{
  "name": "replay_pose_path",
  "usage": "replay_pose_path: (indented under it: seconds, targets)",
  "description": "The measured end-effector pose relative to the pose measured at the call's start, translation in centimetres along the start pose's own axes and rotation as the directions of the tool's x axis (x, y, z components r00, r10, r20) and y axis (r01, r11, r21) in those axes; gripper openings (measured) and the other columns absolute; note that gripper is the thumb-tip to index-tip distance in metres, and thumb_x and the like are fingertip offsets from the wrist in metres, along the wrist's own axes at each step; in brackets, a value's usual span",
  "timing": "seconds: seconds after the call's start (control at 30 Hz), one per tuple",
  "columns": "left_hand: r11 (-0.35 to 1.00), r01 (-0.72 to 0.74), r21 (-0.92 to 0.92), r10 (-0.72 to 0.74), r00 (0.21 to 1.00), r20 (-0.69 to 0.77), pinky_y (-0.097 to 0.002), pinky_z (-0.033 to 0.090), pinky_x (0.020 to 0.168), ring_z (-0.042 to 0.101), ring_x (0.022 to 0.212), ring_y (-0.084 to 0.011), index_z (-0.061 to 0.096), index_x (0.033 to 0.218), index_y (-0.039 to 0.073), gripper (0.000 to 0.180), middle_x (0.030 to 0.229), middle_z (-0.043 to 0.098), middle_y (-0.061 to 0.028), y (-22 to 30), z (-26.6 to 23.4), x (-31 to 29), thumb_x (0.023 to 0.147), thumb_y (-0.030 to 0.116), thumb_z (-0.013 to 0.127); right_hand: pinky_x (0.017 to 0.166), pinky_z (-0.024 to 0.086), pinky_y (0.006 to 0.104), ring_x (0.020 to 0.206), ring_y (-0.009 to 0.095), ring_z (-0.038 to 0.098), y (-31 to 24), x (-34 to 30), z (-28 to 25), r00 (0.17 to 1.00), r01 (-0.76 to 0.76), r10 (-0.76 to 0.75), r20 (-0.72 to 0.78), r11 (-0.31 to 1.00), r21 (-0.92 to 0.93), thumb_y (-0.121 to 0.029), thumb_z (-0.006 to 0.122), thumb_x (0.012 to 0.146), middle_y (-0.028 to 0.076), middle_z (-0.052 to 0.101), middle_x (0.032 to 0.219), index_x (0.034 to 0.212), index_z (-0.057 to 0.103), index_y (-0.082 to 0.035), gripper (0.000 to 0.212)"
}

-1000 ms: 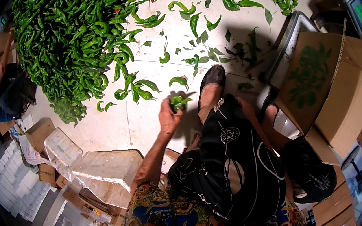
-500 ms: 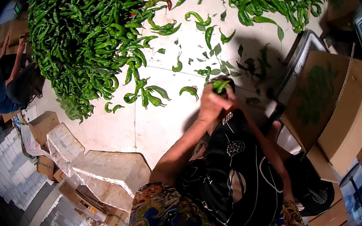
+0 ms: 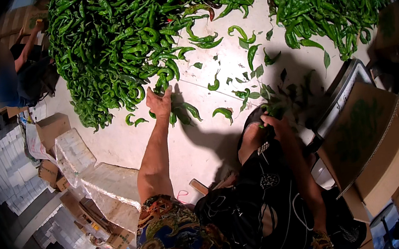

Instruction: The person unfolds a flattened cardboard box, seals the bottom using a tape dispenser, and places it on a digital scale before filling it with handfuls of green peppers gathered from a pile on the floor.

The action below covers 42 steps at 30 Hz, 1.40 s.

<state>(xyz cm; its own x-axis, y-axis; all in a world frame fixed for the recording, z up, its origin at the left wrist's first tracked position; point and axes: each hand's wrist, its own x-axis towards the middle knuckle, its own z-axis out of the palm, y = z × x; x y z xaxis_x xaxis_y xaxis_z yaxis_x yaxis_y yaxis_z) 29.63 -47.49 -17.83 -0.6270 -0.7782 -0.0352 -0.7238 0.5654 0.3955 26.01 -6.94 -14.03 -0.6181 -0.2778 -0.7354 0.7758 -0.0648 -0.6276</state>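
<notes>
My left hand [image 3: 159,103] reaches out at the lower edge of a large pile of green chili peppers [image 3: 115,50]. Its fingers are apart, around and touching peppers there; the fingertips are partly hidden among them. Beside my knee, my right hand [image 3: 274,124] is closed, with green pepper [image 3: 261,127] showing at its fingers; how many it holds cannot be made out. Loose peppers lie nearby on the pale floor, among them a curved one [image 3: 223,114] between my hands. Torn leaves [image 3: 258,72] are scattered beyond my right hand.
A second pepper heap [image 3: 320,15] lies at the far right. An open cardboard box [image 3: 385,136] and a metal-framed scale [image 3: 344,87] stand at my right. White foam boxes [image 3: 75,149] are at my left. Another person's arm [image 3: 26,51] shows at the far left.
My hands were together by my knee around green pepper; now the left has stretched forward and left to the pile. The right stays by the knee. The view has shifted slightly.
</notes>
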Motion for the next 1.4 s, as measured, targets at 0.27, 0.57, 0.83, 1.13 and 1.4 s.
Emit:
replay_pose_path:
  seconds: [0.27, 0.57, 0.83, 1.13, 1.4]
  targets:
    - [0.997, 0.054, 0.046, -0.055, 0.998, 0.015, -0.0515, 0.047, 0.079, 0.06, 0.088, -0.0443, 0.056, 0.096, 0.0, 0.027, 0.091, 0.062, -0.0229, -3.6, 4.3, -0.3, 0.073, 0.015, 0.06, 0.086, 0.041, 0.0289, 0.096, 0.016, 0.052, -3.8, -4.4, 1.5, 0.985, 0.155, -0.163, -0.064, 0.981, -0.115, -0.01, 0.06, 0.084, 0.006, 0.055, 0.1, 0.106, 0.061, -0.007, 0.022]
    - [0.942, -0.334, 0.011, 0.334, 0.938, -0.096, -0.0476, 0.04, 0.083, 0.049, 0.093, -0.0414, 0.048, 0.096, -0.003, 0.028, 0.093, 0.051, -0.0223, 3.8, 2.2, 1.1, 0.068, -0.006, 0.054, 0.081, 0.043, 0.0299, 0.088, 0.015, 0.056, -3.1, -3.2, 0.9, 0.997, -0.049, 0.031, -0.075, 0.967, -0.249, -0.017, 0.066, 0.08, 0.004, 0.06, 0.094, 0.103, 0.062, -0.005, 0.026]
    - [0.826, -0.524, 0.207, 0.507, 0.852, 0.131, -0.0484, 0.038, 0.086, 0.046, 0.105, -0.0373, 0.047, 0.109, 0.004, 0.045, 0.107, 0.05, -0.0169, 5.2, 3.5, 4.6, 0.066, -0.003, 0.059, 0.074, 0.047, 0.0255, 0.079, 0.012, 0.059, -0.4, -1.5, 1.7, 0.987, -0.108, 0.114, -0.117, 0.993, 0.058, -0.015, 0.073, 0.075, 0.002, 0.063, 0.085, 0.095, 0.062, -0.003, 0.026]
    - [0.928, -0.355, -0.117, 0.37, 0.916, 0.153, -0.0492, 0.039, 0.089, 0.046, 0.104, -0.0399, 0.047, 0.109, 0.003, 0.046, 0.102, 0.045, -0.0198, 5.3, 3.9, 2.2, 0.065, -0.005, 0.059, 0.092, 0.041, 0.0339, 0.104, 0.023, 0.051, 0.4, -4.1, -2.0, 0.947, 0.321, -0.305, 0.101, 0.889, -0.327, -0.004, 0.048, 0.093, 0.013, 0.05, 0.118, 0.12, 0.062, -0.012, 0.032]
    - [0.76, -0.621, -0.191, 0.643, 0.761, 0.082, -0.0463, 0.038, 0.099, 0.046, 0.109, -0.0421, 0.043, 0.124, -0.003, 0.06, 0.114, 0.049, -0.0233, 11.8, 5.1, 4.7, 0.066, -0.003, 0.062, 0.065, 0.042, 0.0274, 0.07, 0.011, 0.054, -0.5, -1.8, -0.8, 0.965, -0.171, 0.166, -0.201, 0.985, -0.008, -0.019, 0.072, 0.076, -0.002, 0.06, 0.075, 0.084, 0.065, -0.005, 0.018]
